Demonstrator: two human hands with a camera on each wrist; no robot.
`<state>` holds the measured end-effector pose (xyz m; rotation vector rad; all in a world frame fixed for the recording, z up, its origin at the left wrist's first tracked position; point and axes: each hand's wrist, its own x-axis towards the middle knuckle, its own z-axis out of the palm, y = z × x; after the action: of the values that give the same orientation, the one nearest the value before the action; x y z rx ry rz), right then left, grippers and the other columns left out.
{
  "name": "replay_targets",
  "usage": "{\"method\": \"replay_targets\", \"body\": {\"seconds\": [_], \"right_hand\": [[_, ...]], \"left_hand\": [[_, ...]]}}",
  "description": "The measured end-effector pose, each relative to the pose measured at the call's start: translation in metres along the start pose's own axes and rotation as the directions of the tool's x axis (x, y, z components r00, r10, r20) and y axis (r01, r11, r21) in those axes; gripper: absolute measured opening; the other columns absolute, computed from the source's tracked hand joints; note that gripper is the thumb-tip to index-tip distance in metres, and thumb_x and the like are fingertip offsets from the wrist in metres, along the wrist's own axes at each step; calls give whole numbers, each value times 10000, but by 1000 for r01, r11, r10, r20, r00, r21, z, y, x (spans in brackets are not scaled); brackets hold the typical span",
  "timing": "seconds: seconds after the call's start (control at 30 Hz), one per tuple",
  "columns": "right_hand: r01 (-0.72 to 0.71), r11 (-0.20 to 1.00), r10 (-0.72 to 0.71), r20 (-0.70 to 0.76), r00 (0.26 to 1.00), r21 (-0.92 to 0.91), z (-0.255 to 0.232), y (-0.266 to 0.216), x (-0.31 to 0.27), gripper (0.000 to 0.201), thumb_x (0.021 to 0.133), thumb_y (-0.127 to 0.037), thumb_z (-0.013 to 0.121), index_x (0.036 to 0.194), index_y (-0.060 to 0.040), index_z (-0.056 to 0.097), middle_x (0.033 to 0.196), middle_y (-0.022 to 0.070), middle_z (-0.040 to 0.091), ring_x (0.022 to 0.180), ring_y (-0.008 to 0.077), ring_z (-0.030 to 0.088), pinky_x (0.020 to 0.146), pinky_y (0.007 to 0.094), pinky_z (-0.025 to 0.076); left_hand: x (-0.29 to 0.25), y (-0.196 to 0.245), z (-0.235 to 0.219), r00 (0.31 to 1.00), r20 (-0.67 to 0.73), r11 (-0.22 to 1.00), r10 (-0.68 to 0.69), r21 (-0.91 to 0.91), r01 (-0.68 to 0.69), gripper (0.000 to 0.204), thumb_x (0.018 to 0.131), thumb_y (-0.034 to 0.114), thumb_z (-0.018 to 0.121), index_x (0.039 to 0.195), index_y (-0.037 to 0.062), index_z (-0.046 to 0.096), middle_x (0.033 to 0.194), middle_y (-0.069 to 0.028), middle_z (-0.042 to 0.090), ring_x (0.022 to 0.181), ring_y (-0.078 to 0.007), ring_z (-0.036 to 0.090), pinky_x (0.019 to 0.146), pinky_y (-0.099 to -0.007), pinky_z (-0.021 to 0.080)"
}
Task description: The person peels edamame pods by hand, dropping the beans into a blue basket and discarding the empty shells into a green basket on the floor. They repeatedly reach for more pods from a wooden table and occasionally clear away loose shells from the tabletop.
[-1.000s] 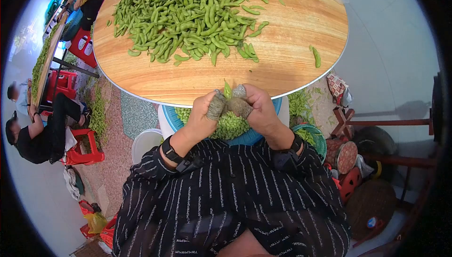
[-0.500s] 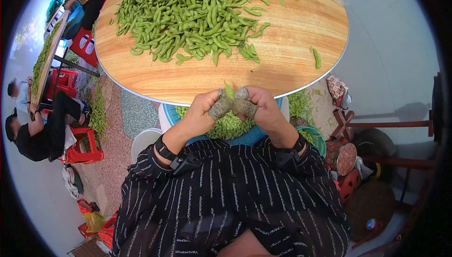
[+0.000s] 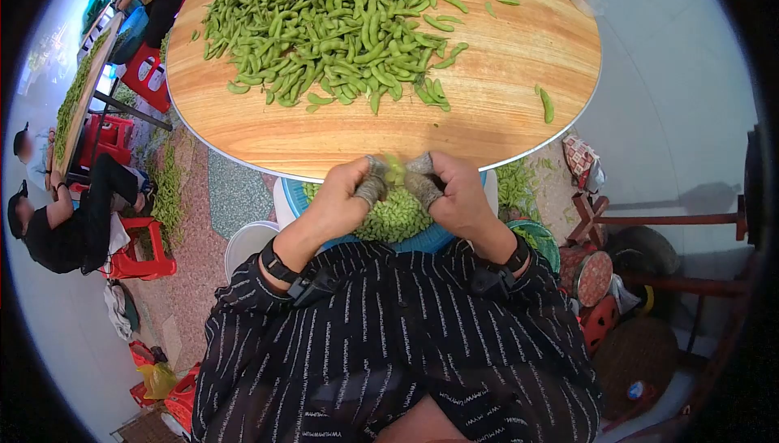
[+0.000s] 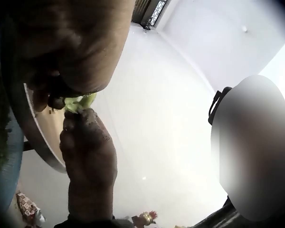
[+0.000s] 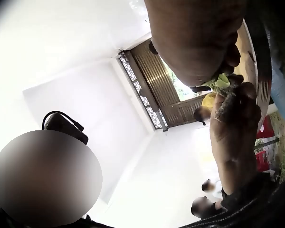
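Both hands meet above a blue basin (image 3: 430, 240) of shelled green beans (image 3: 394, 217), close to the table's near edge. Between the fingertips is a green pod (image 3: 394, 170), blurred in the head view. The left hand (image 3: 345, 195) pinches it from one side, the right hand (image 3: 460, 197) from the other; grey-brown wraps cover some fingers of each. Both wrist views show the pod (image 4: 80, 102), (image 5: 222, 82) pinched between the two hands, looking split or crumpled. What the fingers hide of it cannot be told.
A round wooden table (image 3: 503, 78) carries a large heap of pods (image 3: 324, 29). White bucket (image 3: 247, 244) and green basket (image 3: 540, 240) flank the basin. Several people sit at the left near another table (image 3: 85, 110) and red stools (image 3: 146, 252). Wooden frame (image 3: 673, 216) at right.
The hands have stayed over the basin while their fingertips shifted slightly apart. The pod, upright and pointed earlier, now looks lower and blurred between them.
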<state>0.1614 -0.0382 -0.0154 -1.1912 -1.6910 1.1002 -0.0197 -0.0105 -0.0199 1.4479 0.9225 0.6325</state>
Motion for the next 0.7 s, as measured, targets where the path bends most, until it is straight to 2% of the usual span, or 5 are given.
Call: {"method": "replay_targets", "body": {"seconds": [0.07, 0.3, 0.5, 0.6, 0.7], "right_hand": [[-17, 980, 44, -137, 990, 197, 4, 6, 0, 138, 624, -12, 516, 760, 9, 517, 606, 150, 512, 515, 203, 451, 514, 281, 379], [61, 982, -66, -22, 998, -180, 0, -6, 3, 147, 650, -5, 530, 796, 4, 524, 610, 109, 512, 563, 139, 479, 527, 268, 383], [-237, 833, 158, 195, 968, 500, -5, 0, 4, 102, 712, -29, 545, 805, 4, 519, 615, 74, 504, 597, 92, 472, 531, 255, 382], [-132, 914, 90, 125, 988, 384, 1, 4, 5, 121, 704, -42, 554, 814, -5, 519, 631, 99, 512, 580, 140, 494, 529, 270, 383], [162, 975, -145, 118, 982, -150, 0, -4, 1, 123, 694, -59, 563, 804, -17, 527, 640, 133, 510, 562, 228, 494, 524, 294, 381]], "left_hand": [[0, 3, 2, 998, -54, 995, 17, -99, -22, 135, 761, 24, 526, 890, -16, 522, 752, -34, 560, 705, -99, 501, 640, -238, 417], [4, 6, 1, 999, -48, 981, -6, -192, -4, 173, 766, 52, 574, 916, -8, 512, 836, -18, 560, 774, -76, 517, 681, -221, 424], [2, 14, 2, 999, 25, 982, 49, -183, -43, 136, 770, -10, 514, 905, 4, 520, 773, 2, 549, 712, -74, 507, 633, -201, 409], [4, 3, -1, 999, 40, 975, 3, -222, 6, 152, 758, -41, 495, 897, 12, 527, 787, 4, 550, 721, -79, 506, 645, -204, 407], [4, -1, 1, 1000, 14, 985, 11, -170, -8, 202, 726, -78, 468, 892, 17, 533, 776, 0, 552, 727, -78, 499, 655, -211, 405]]}}
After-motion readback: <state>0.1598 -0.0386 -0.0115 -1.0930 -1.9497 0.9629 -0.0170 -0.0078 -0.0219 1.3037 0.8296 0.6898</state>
